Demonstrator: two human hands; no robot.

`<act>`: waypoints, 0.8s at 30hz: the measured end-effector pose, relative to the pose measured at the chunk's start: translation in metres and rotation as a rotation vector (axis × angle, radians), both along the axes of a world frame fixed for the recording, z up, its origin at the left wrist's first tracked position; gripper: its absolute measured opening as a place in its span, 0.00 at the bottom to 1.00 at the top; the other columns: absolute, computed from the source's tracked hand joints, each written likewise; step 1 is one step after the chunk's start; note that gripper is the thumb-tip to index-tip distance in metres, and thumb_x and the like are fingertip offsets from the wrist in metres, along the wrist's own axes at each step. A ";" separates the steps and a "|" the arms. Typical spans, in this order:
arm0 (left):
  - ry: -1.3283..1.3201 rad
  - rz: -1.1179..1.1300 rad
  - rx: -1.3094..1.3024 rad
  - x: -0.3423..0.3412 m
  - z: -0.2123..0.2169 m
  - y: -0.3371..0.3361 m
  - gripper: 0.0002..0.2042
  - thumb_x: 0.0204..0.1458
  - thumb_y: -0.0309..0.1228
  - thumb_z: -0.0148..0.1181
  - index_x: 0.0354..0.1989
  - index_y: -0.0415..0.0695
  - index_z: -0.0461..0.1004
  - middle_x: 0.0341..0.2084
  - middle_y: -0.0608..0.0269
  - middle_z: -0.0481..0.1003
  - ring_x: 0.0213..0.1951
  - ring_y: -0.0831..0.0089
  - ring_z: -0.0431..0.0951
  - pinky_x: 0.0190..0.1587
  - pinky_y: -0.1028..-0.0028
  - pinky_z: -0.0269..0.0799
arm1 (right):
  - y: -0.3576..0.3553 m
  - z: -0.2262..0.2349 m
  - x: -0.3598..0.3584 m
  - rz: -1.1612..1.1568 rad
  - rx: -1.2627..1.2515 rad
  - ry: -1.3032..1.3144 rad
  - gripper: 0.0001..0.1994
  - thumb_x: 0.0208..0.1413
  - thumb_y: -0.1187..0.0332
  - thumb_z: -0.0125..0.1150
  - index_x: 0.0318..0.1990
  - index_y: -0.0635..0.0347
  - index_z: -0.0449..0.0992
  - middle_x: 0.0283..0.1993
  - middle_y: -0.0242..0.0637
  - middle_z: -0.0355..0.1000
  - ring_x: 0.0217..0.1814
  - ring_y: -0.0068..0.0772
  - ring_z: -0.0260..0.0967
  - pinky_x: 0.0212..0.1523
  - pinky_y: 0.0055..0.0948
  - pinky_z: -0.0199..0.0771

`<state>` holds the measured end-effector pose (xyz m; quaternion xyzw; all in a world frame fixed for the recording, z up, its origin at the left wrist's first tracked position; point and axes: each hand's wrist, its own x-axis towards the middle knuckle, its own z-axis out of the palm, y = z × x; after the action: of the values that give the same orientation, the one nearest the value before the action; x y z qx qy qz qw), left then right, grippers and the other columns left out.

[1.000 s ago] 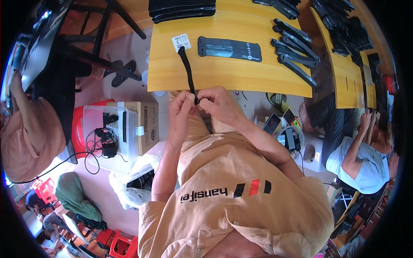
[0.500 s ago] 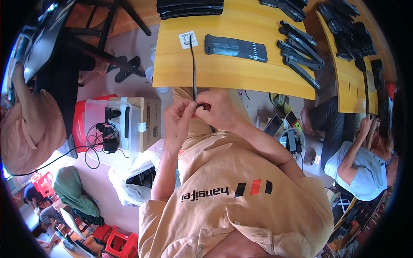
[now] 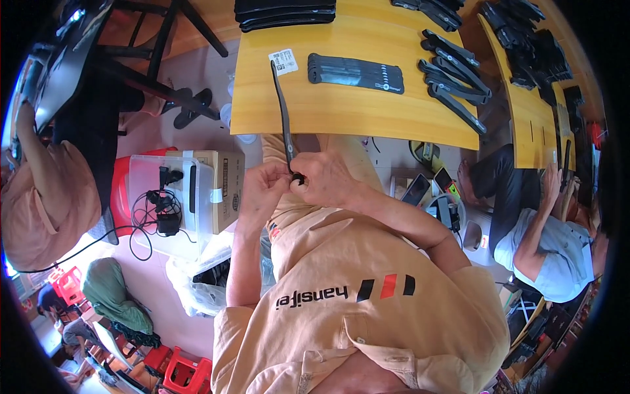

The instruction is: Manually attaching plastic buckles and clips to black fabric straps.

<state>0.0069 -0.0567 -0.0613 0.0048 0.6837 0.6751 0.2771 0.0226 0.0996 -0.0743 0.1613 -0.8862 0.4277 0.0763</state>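
Note:
A narrow black strap (image 3: pixel 283 108) runs from the table down to my hands in front of my lap. Its far end lies by a small white printed label (image 3: pixel 283 62). My right hand (image 3: pixel 326 178) is closed on the strap's near end, where a dark curled loop shows between the fingers. Pressed against that same end, my left hand (image 3: pixel 264 190) has thumb and fingers pinched together; its exact hold is partly hidden. Beyond my hands, a flat bundle of black straps (image 3: pixel 356 73) lies on the yellow table (image 3: pixel 328 115).
Folded black straps (image 3: pixel 457 82) lie at the table's right, with a black stack (image 3: pixel 285 14) at the far edge. A clear plastic bin (image 3: pixel 147 197) with cables and a cardboard box (image 3: pixel 226 187) stand at left. One co-worker (image 3: pixel 548 256) sits at right, another (image 3: pixel 52 190) at left.
The strap has swung from nearly upright to a leftward slant and now shows its broad face. My left hand has shifted slightly left and down; my right hand has turned a little.

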 end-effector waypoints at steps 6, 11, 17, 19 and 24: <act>-0.043 -0.035 0.030 0.001 -0.007 -0.005 0.06 0.50 0.18 0.50 0.35 0.32 0.73 0.28 0.63 0.75 0.31 0.81 0.74 0.35 0.81 0.71 | 0.003 0.005 0.002 0.052 0.066 -0.081 0.07 0.36 0.68 0.56 0.20 0.64 0.71 0.23 0.44 0.70 0.26 0.46 0.70 0.26 0.40 0.69; -0.007 -0.007 0.012 0.004 -0.008 -0.002 0.05 0.50 0.17 0.49 0.31 0.31 0.72 0.25 0.63 0.75 0.28 0.82 0.74 0.32 0.82 0.71 | 0.002 0.002 0.004 0.047 0.058 -0.084 0.07 0.36 0.68 0.57 0.20 0.64 0.71 0.23 0.43 0.70 0.26 0.47 0.70 0.26 0.40 0.68; 0.081 0.023 -0.104 0.011 -0.002 0.000 0.05 0.46 0.17 0.49 0.29 0.31 0.72 0.22 0.64 0.74 0.27 0.83 0.73 0.30 0.82 0.69 | 0.001 0.001 0.007 0.043 -0.024 -0.003 0.06 0.33 0.71 0.58 0.19 0.63 0.67 0.20 0.40 0.66 0.21 0.45 0.66 0.20 0.38 0.64; 0.090 0.032 -0.127 0.012 -0.003 -0.002 0.05 0.44 0.17 0.49 0.28 0.31 0.72 0.21 0.64 0.74 0.26 0.83 0.73 0.29 0.82 0.69 | 0.001 0.004 0.009 0.084 -0.020 0.047 0.08 0.33 0.71 0.60 0.19 0.62 0.67 0.19 0.39 0.65 0.21 0.45 0.65 0.19 0.38 0.64; 0.171 -0.121 -0.349 0.012 0.004 -0.003 0.07 0.43 0.23 0.51 0.25 0.30 0.71 0.15 0.55 0.72 0.21 0.78 0.72 0.26 0.77 0.67 | 0.003 0.007 0.015 0.095 0.063 0.014 0.09 0.34 0.69 0.60 0.22 0.64 0.70 0.23 0.42 0.69 0.23 0.45 0.69 0.22 0.38 0.68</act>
<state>0.0189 -0.0594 -0.0569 0.0549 0.8098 0.5257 0.2546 0.0380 0.1024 -0.0669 0.2085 -0.8899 0.4016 0.0571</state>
